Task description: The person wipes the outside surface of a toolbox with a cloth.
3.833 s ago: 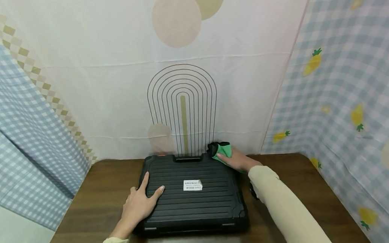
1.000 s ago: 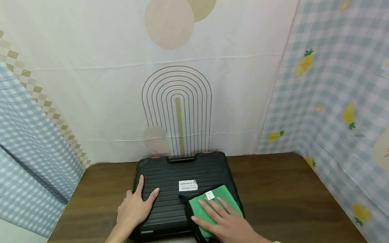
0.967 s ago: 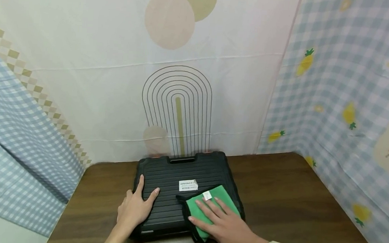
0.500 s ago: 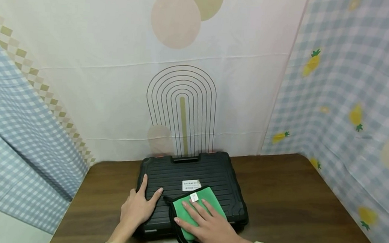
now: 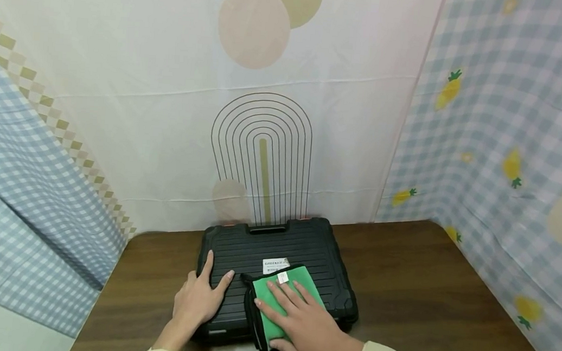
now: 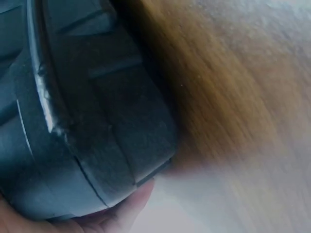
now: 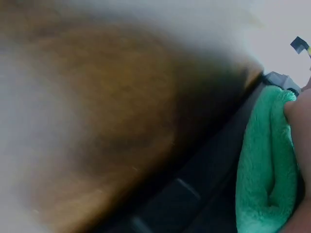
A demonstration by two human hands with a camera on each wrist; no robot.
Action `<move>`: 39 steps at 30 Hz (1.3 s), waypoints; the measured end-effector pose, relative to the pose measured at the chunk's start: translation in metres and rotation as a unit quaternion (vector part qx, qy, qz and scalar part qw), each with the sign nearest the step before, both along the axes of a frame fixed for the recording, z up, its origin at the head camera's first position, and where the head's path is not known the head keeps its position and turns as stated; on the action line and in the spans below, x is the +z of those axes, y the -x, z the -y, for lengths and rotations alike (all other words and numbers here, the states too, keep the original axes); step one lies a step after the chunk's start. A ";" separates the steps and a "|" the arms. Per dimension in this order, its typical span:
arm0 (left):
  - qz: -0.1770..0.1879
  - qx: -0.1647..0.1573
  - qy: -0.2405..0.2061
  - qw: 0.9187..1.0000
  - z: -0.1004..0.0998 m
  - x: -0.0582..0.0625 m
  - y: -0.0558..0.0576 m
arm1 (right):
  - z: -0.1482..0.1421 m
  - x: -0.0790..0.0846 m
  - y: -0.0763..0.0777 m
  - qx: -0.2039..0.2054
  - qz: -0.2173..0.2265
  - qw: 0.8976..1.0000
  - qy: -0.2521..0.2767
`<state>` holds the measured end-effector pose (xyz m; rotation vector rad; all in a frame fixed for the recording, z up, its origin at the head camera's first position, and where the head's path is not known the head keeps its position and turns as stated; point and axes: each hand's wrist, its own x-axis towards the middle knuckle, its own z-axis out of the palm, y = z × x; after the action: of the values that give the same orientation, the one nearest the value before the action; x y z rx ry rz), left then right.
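Observation:
A black ribbed case (image 5: pixel 300 245) with a white label (image 5: pixel 275 264) lies on the wooden table. My left hand (image 5: pixel 199 297) rests on its left edge, thumb and index finger extended over the lid, the other fingers down along the side. In the left wrist view, part of that hand shows low beside the rounded corner of the case. My right hand (image 5: pixel 307 327) presses a folded green cloth (image 5: pixel 308 280) with black edging and a small white tag flat onto the lid's front part, fingers straight. Fuzzy green folds of the cloth show in the right wrist view.
The brown wooden table (image 5: pixel 415 283) extends on both sides of the case. Behind stands a pale hanging curtain (image 5: pixel 165 151), close to the back of the case. Blue checked curtains (image 5: pixel 490 119) hang at both sides.
My right hand and the cloth have come from the back right corner of the case to its front, then moved left over the lid. The left hand stays on the left edge.

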<state>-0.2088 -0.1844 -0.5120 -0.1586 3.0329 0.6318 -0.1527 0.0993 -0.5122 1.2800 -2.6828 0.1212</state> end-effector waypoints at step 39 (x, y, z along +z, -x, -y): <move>-0.019 -0.017 -0.009 1.000 0.004 -0.005 0.009 | 0.027 0.044 0.126 -0.077 0.183 0.978 -0.056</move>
<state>-0.2177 -0.1888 -0.5171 -0.0962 3.0586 0.6667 -0.2788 0.0722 -0.4685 1.1707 -3.1330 0.2063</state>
